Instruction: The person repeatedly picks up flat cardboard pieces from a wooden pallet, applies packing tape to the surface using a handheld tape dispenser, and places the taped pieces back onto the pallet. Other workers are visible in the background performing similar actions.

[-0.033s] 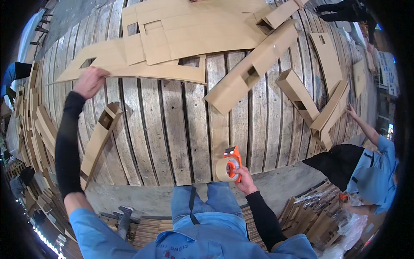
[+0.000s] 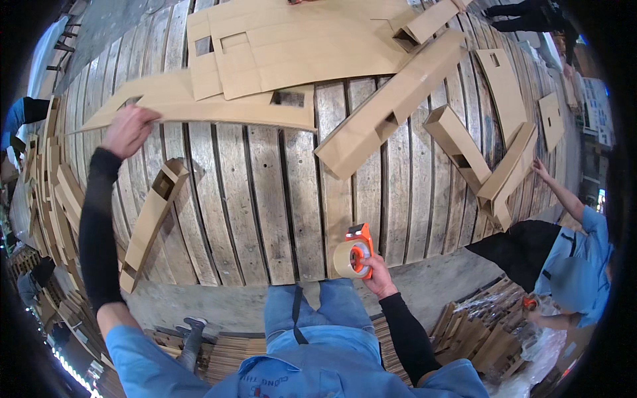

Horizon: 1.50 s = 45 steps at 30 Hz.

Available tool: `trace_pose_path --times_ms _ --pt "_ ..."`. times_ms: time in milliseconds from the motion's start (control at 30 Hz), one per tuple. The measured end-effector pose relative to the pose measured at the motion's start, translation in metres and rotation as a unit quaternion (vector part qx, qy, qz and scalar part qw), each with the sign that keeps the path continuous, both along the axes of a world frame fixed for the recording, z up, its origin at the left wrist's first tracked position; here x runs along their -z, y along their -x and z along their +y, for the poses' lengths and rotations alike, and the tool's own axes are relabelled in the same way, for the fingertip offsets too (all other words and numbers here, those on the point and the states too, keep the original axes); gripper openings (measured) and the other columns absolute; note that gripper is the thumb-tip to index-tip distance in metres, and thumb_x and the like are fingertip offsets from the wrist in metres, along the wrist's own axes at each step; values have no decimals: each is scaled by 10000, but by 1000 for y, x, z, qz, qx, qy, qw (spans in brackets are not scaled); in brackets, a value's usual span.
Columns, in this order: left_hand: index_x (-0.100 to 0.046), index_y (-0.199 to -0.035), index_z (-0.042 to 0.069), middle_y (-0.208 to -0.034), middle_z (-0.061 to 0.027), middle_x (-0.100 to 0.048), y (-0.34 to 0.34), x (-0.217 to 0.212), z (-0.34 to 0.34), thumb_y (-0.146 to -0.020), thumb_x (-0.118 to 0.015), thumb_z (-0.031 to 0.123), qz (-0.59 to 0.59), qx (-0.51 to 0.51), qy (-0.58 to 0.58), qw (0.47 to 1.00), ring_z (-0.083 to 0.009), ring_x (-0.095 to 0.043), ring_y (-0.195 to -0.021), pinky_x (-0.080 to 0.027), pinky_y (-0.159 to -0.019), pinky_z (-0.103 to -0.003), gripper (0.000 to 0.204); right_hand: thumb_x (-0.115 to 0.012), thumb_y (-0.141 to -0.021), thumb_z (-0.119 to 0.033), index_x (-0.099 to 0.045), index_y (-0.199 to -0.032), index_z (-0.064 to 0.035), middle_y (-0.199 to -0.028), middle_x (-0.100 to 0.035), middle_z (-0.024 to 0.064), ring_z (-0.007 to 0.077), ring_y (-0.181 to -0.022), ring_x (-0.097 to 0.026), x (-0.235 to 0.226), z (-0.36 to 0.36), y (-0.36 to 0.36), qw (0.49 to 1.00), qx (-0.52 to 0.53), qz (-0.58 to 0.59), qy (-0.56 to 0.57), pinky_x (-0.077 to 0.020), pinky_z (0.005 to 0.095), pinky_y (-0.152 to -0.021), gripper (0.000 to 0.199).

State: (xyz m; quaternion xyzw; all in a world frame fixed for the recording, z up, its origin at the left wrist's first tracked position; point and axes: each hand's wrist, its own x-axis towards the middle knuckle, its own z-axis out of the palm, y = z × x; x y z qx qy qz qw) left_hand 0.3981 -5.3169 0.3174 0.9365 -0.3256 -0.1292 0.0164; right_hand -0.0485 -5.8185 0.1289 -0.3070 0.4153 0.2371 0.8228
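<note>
My left hand (image 2: 131, 130) is closed on the near edge of a long flat cardboard sheet (image 2: 219, 114) at the far left, fingers pinching it. That sheet has square cut-outs, and its back part lies under wider cardboard sheets (image 2: 298, 50). Down at the table's near edge, my right hand (image 2: 379, 276) grips the orange handle of a tape dispenser (image 2: 355, 252), which carries a roll of brown tape. Between the hands and to the right, a folded cardboard tube (image 2: 391, 106) with a cut-out lies diagonally on the slats.
The wooden slatted table (image 2: 265, 192) also bears a narrow cardboard tube (image 2: 151, 222) at left and several folded pieces (image 2: 507, 169) at right. A co-worker (image 2: 570, 272) in blue stands at the right edge, one hand near those pieces. Cardboard stacks (image 2: 60, 212) line the left.
My left hand has shifted slightly left and toward me, and the near edge of the held sheet has tilted with it. The diagonal tube has turned a little. The dispenser has barely moved.
</note>
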Motion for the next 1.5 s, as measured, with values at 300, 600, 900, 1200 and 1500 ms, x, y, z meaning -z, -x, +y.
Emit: trace_pose_path --times_ms 300,600,900,1200,1500 --pt "-690 -879 63 -1176 -122 -725 215 -137 -90 -683 -660 41 -85 54 -14 995 -309 -678 -968 -534 -842 -480 199 -632 -840 -107 -553 -1356 3 -1247 -674 116 256 -1114 -680 -30 -15 25 987 154 -45 10 -544 401 -975 534" --pt "-702 -850 97 -1298 -120 -660 470 57 -167 -835 -661 219 156 29 156 975 -296 -650 -1066 -522 -904 -445 129 -632 -821 -159 -544 -1386 -94 -1254 -672 80 266 -1122 -667 -68 -129 120 939 304 -60 149 -530 432 -965 576" --pt "-677 -764 77 -615 -62 -560 457 330 -172 -917 -737 417 502 -167 315 788 -121 -439 -622 -439 -616 -375 377 -614 -828 -143 -557 -1354 -75 -1247 -661 82 268 -1148 -649 -81 -83 130 969 178 -53 165 -515 458 -1008 533" --pt "-717 -1011 76 -1023 -83 -699 376 305 -164 -845 -755 566 80 -149 284 944 -267 -646 -922 -508 -871 -407 519 -608 -883 -43 -558 -1338 -3 -1188 -668 89 221 -1069 -663 68 105 -11 970 -52 -203 124 -544 379 -940 459" --pt "-640 -1219 23 -1327 -214 -621 344 281 -99 -739 -797 605 -9 -335 103 936 -384 -614 -1181 -464 -1043 -488 770 -608 -843 -119 -584 -1235 -13 -1167 -657 78 221 -1068 -656 70 137 -48 977 82 -166 102 -525 396 -956 407"
